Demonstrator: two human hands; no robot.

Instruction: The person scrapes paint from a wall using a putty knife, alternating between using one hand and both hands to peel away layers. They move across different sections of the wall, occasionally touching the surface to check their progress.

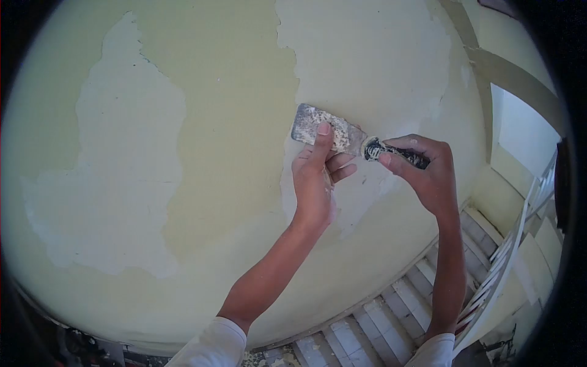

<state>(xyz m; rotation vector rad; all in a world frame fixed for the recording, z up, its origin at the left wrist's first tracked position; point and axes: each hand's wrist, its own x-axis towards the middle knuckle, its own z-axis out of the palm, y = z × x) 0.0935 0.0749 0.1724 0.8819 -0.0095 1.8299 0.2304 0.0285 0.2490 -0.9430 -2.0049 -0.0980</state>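
Observation:
A putty knife [344, 131] with a wide, stained metal blade and a dark handle is held up before the wall. My right hand [428, 168] is closed around its handle, at the right of the blade. My left hand [318, 168] has its thumb pressed on the face of the blade, with its other fingers partly hidden behind it. Behind both hands stands a yellowish wall [232, 122] with paler, ragged-edged patches. One pale patch [128, 159] covers much of its left side.
Steps of a staircase [373, 324] run along the foot of the wall, rising to the right. A white railing [507, 263] stands at the right, beneath a bright opening [526, 125]. Dark, unclear items lie at the lower left.

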